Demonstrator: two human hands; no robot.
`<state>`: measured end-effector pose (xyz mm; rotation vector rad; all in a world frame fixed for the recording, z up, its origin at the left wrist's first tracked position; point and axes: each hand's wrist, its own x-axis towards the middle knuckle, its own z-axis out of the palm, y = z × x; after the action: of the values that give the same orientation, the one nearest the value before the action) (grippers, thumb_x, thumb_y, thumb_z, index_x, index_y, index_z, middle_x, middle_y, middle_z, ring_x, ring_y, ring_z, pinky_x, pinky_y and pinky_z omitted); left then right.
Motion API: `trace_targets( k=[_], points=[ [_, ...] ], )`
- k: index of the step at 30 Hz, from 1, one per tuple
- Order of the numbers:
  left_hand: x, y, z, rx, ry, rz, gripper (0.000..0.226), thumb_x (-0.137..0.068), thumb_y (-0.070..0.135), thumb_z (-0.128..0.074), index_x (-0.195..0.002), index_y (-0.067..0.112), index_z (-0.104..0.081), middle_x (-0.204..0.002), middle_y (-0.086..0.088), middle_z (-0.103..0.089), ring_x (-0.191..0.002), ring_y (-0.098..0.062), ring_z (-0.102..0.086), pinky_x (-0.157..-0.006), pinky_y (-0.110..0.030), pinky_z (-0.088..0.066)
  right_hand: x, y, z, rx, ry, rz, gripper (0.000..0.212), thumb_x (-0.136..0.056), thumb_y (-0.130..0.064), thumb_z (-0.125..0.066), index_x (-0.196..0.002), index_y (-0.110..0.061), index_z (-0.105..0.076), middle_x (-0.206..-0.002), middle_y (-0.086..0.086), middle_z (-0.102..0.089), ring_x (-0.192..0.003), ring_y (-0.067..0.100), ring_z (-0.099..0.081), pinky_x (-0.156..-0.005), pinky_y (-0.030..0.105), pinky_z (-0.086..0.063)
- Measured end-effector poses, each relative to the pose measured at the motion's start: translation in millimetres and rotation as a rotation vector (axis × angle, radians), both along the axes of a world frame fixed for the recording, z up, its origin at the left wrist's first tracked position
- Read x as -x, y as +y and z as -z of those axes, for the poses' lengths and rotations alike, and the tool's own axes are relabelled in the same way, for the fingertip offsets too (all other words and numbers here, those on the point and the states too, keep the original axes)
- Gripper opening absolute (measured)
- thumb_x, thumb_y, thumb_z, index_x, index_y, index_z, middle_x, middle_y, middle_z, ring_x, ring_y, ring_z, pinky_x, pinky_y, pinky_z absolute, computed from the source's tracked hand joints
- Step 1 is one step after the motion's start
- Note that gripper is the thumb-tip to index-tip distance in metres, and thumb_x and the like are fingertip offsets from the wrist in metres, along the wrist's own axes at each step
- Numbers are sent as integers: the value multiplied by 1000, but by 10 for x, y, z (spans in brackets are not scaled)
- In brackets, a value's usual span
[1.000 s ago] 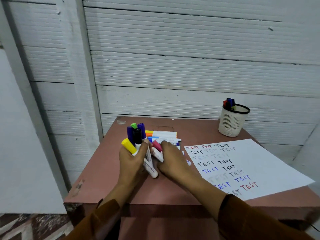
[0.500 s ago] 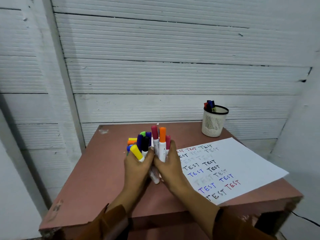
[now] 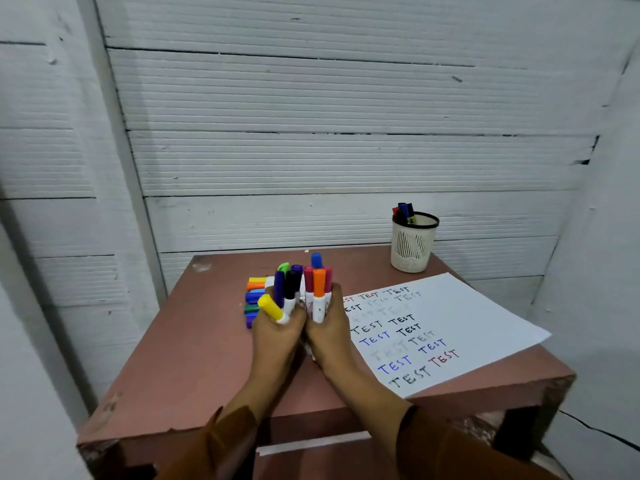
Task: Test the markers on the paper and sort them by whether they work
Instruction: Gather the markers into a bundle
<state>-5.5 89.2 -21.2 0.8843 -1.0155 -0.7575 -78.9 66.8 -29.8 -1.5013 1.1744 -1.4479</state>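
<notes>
We've got the markers [image 3: 304, 289] bunched upright mid-frame, left hand [image 3: 277, 336] and right hand [image 3: 329, 332] both curled round them. Paper [image 3: 460, 317] sits right, cup [image 3: 412, 247] upper right. Best square the ends on the table [image 3: 194, 355] so none slip.

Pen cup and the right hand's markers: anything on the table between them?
Head view: only bare table between the pen cup and the right hand.

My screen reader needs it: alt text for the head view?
Both hands, left hand and right hand, grip upright bundles of markers over a reddish table. More markers lie behind them; TEST-covered paper and a mesh cup of markers sit right.
</notes>
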Motion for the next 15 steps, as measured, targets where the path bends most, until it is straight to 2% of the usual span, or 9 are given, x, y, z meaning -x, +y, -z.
trace_targets(
  k=[2, 5, 9, 12, 15],
  points=[
    [9, -3, 20, -7, 18, 9, 32, -73, 16, -64, -101, 31, -66, -90, -6, -71, -89, -35, -65, -81, -56, -50, -2, -1, 26, -30, 5, 16, 28, -68, -39, -57, -93, -37, -44, -76, -6, -64, -75, 21, -65, -69, 47, -55],
    [5, -38, 57, -19, 16, 26, 41, -70, 24, -69, -110, 24, -61, -101, -15, -69, -97, -40, -63, -84, -62, -48, 10, -3, 36, -60, -4, 46, 23, -69, -38, -55, -91, -34, -46, -76, -8, -63, -74, 18, -64, -71, 43, -55],
    [90, -65, 27, -71, -21, -79, 24, -70, 22, -66, -94, 27, -66, -88, -5, -71, -86, -27, -67, -80, -50, -54, 23, -15, 32, -50, -16, 69, 20, -81, -29, -60, -95, -28, -46, -77, -8, -61, -74, 16, -61, -65, 32, -49],
    [128, -114, 4, -92, -32, -109, 30, -69, 32, -67, -96, 19, -64, -86, -5, -71, -84, -26, -68, -80, -47, -55, 32, -17, 31, -33, 10, 96, 20, -88, -27, -59, -99, -25, -43, -79, -9, -59, -74, 16, -59, -59, 24, -44],
    [160, -147, -52, -96, 28, -160, 13, -80, 13, -66, -88, 20, -59, -80, -5, -67, -76, -23, -64, -77, -39, -53, 14, -10, 37, -18, 53, 73, 25, -87, -29, -60, -102, -29, -39, -83, -9, -59, -79, 17, -61, -64, 26, -47]
  ],
)
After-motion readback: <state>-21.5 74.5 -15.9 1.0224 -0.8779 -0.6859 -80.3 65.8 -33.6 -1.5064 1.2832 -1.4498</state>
